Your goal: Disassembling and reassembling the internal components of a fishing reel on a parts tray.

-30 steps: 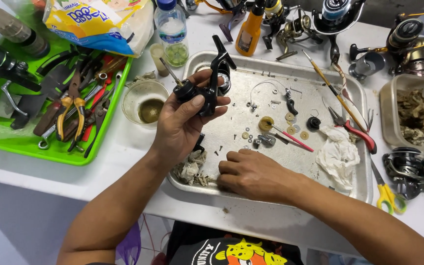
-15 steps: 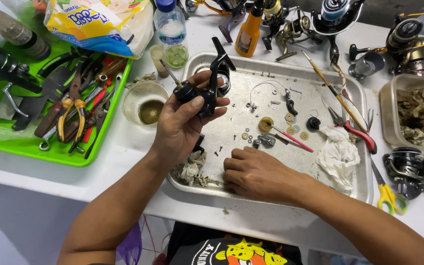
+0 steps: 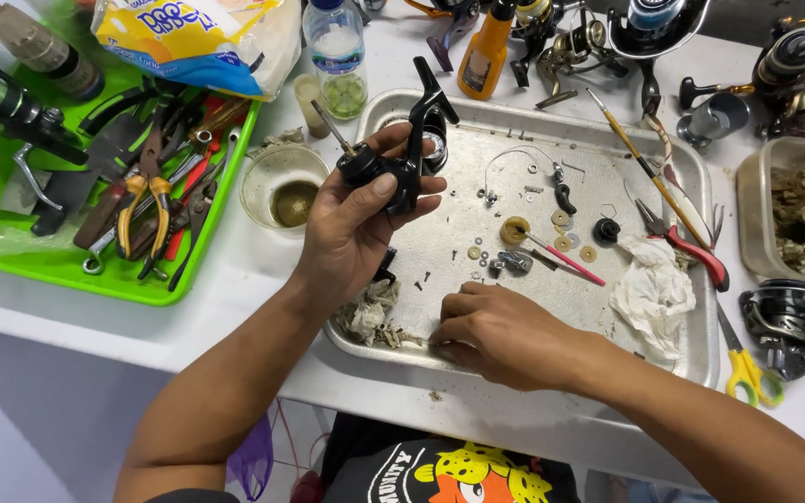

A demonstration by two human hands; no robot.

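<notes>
My left hand (image 3: 356,224) grips a black fishing reel body (image 3: 407,154) and holds it up over the left part of a metal tray (image 3: 701,279). My right hand (image 3: 500,331) rests palm down on the tray's front edge, fingertips pressed together on the tray floor near small screws (image 3: 424,278); whether they pinch anything is hidden. Washers, a brass gear (image 3: 514,229), a red-handled pick (image 3: 566,263) and a black knob (image 3: 607,229) lie scattered in the tray. A crumpled white cloth (image 3: 652,293) lies at the tray's right.
A green tray (image 3: 67,275) of pliers and tools sits left. A clear cup (image 3: 283,186) of dark liquid, a water bottle (image 3: 335,56) and an orange bottle (image 3: 486,51) stand behind. Red-handled pliers (image 3: 691,247), yellow scissors (image 3: 747,368), several reels and a plastic tub (image 3: 798,219) crowd the right.
My right hand has slid slightly along the tray's front edge. My left hand keeps the reel body in nearly the same place.
</notes>
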